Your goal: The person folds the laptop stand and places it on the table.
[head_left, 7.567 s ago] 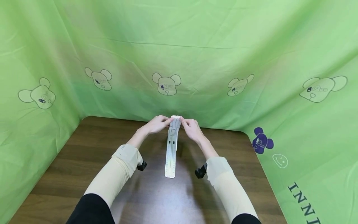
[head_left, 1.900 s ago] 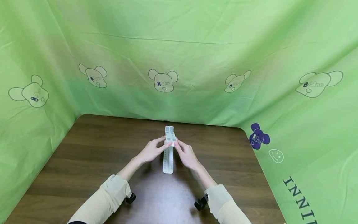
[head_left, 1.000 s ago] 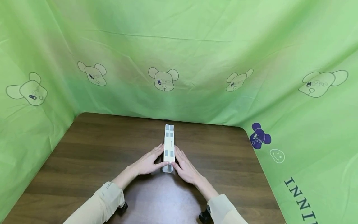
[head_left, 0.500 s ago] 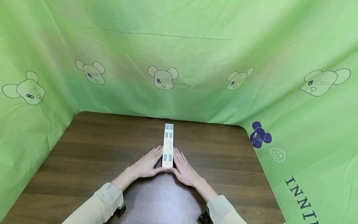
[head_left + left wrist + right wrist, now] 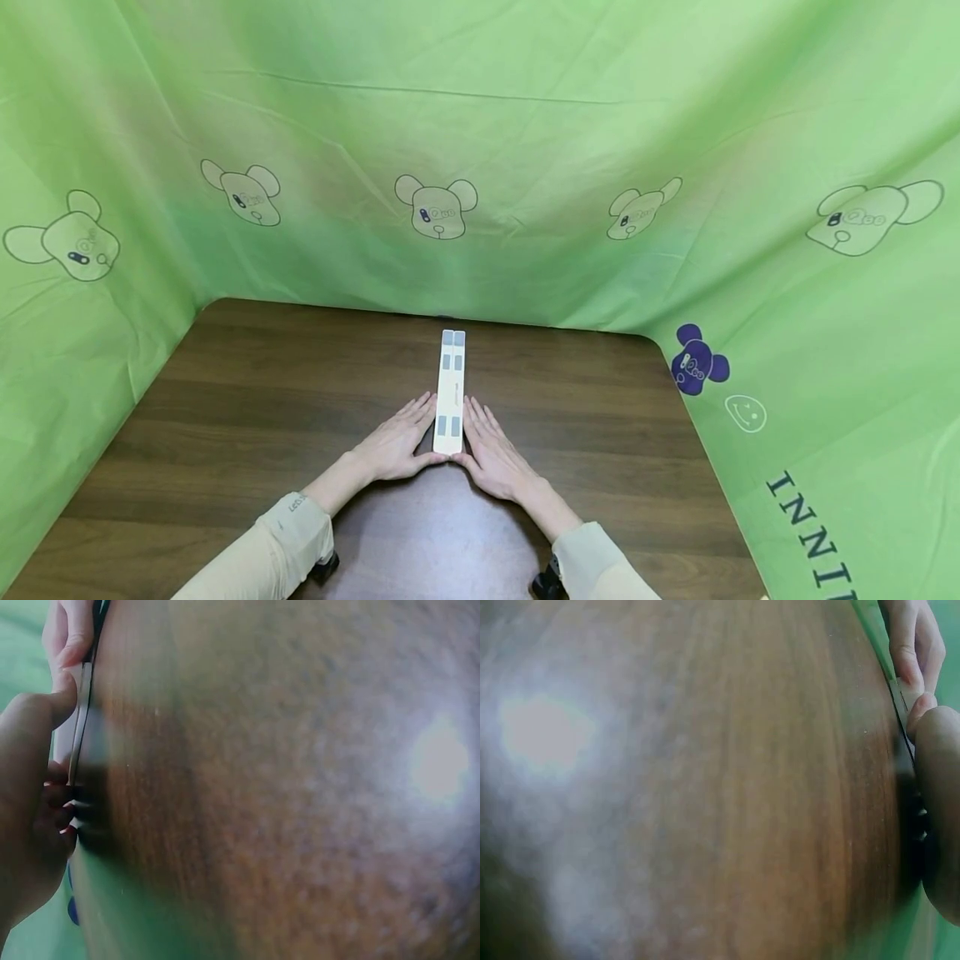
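Observation:
A narrow white folding laptop stand (image 5: 450,387) with grey pads lies folded flat, pointing away from me. Along its left side rest the straight fingers of my left hand (image 5: 396,442), the thumb against the near end. My right hand (image 5: 495,454) mirrors it on the right side, fingers extended and thumb at the same end. In the left wrist view the thin edge of the stand (image 5: 81,712) shows beside the left hand (image 5: 30,787). The right wrist view catches part of the right hand (image 5: 941,780) at its edge. The stand's underside is hidden.
The dark wooden table (image 5: 300,367) runs back to a green curtain (image 5: 525,125) printed with bear heads, which also walls both sides. Black wrist cameras (image 5: 324,568) sit under the light cuffs. A light reflects off the near tabletop.
Both hands came toward me from the far end as the raised part of the stand folded down flat. Over the last half second its near end settled slightly; the hands barely moved.

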Tool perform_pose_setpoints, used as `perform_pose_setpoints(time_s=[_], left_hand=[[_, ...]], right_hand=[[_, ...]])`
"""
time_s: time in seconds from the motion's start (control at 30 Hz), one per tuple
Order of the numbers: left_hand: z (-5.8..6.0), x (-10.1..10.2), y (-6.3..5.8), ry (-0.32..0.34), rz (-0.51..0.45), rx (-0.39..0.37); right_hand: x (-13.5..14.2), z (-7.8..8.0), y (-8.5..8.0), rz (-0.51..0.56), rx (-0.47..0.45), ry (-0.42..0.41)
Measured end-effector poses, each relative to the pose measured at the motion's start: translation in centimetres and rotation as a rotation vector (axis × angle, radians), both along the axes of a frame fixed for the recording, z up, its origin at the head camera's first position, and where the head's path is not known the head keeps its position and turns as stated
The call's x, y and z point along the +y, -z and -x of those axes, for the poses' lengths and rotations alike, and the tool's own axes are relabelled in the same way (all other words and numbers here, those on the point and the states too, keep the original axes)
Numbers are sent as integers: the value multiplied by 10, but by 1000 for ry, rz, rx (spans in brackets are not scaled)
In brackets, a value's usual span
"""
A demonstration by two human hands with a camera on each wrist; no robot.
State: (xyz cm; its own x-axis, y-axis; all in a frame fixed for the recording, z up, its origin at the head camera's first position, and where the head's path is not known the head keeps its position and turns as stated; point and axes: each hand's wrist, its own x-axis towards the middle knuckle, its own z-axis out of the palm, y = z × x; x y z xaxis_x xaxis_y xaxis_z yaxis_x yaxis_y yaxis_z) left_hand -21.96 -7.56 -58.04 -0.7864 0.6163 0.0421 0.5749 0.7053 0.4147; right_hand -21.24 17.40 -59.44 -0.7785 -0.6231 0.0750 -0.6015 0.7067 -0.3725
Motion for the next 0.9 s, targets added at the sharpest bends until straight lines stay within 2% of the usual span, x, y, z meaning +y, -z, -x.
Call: perform_pose_setpoints(time_s=[0.1,0.33,0.5,0.7,0.9], left_hand=[[-2,0,0,2,1,14],[-8,0,0,4,10,23],[-11,1,-4,15,46,28],[-2,2,-18,12,80,8],[1,-9,-25,-35,132,-12]], right_hand=[[-1,-1,0,-25,-9,6],[-3,-8,1,-72,33,-3],[-3,-12,-1,-99,2,10],[0,-6,-8,-84,12,24],[6,-3,-10,-57,0,27]])
